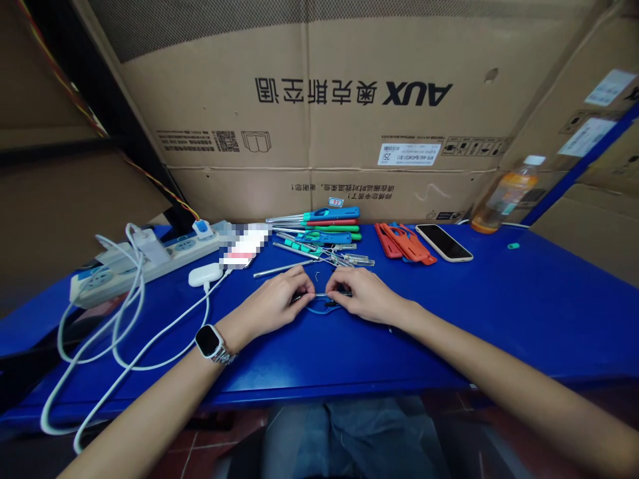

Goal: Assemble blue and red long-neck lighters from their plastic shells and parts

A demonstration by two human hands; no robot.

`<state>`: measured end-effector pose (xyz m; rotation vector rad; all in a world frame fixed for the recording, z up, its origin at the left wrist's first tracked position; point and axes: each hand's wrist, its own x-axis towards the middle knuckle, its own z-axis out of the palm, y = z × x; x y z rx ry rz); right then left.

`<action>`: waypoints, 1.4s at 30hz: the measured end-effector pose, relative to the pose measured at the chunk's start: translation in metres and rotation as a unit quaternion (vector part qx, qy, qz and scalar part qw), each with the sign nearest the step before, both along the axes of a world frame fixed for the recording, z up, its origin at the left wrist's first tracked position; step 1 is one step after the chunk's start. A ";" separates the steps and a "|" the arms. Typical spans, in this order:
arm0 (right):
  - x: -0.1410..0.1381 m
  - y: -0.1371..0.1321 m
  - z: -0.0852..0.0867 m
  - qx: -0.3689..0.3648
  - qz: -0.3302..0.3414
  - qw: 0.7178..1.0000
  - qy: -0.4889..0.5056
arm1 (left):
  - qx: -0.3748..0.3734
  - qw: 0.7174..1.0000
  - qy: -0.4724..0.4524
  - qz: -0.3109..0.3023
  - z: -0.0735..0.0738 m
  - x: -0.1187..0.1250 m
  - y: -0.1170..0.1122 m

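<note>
A brown cardboard panel [344,123] lines the glossy blue bench's [499,313] far edge. A pile of slim metal-tubed tools with coloured plastic handles [334,237] lies far; nearer are the bare left hand [284,295] and bare right hand [367,293]. Red-orange plastic shells [408,245] lie to the pile's right. Between the 2 hands, beside a curved blue plastic piece [319,311], both hands' fingers pinch a thin silvery metal rod [320,295].

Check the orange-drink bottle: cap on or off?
On: a white cap tops the orange-drink bottle; how tightly, I cannot tell.

On the table [524,319], lighters [333,213] lie between power strip [186,249] and bottle [503,198].
</note>
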<state>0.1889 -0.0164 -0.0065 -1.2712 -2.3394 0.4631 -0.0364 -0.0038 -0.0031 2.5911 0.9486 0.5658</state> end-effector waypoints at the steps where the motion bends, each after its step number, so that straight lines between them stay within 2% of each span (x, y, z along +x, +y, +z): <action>1: 0.000 0.000 0.000 -0.001 -0.002 1.000 0.003 | 0.002 1.000 0.006 -0.006 0.001 -0.001 0.000; 5: 0.000 0.003 -0.002 -0.010 -0.007 0.999 0.031 | 0.025 0.999 0.006 -0.032 0.003 -0.002 0.000; 10: 0.000 0.006 -0.002 -0.043 0.001 0.997 0.060 | 0.004 1.000 -0.014 -0.017 0.004 -0.002 0.004; 13: 0.000 0.009 -0.002 -0.060 0.000 0.996 0.069 | 0.015 0.999 -0.001 -0.030 0.003 -0.002 0.005; 22: 0.002 0.008 0.001 -0.051 0.002 0.997 0.050 | 0.022 0.999 0.021 -0.032 0.002 -0.001 0.007; 25: 0.001 0.012 0.000 -0.069 -0.001 0.997 0.042 | 0.016 0.999 0.015 -0.032 0.001 -0.002 0.009; 29: -0.001 0.017 0.000 -0.099 -0.005 0.995 0.028 | 0.047 0.997 0.041 -0.051 0.001 -0.006 0.008; 33: 0.000 0.013 0.003 -0.043 0.015 0.999 -0.001 | 0.087 0.991 0.084 -0.061 0.002 -0.010 0.006; 38: 0.004 0.008 0.009 0.002 0.078 0.997 -0.030 | 0.125 0.984 0.101 -0.070 0.002 -0.008 0.004; 42: 0.003 0.008 0.007 0.009 0.058 0.998 -0.026 | 0.141 0.981 0.106 -0.078 0.002 -0.007 0.005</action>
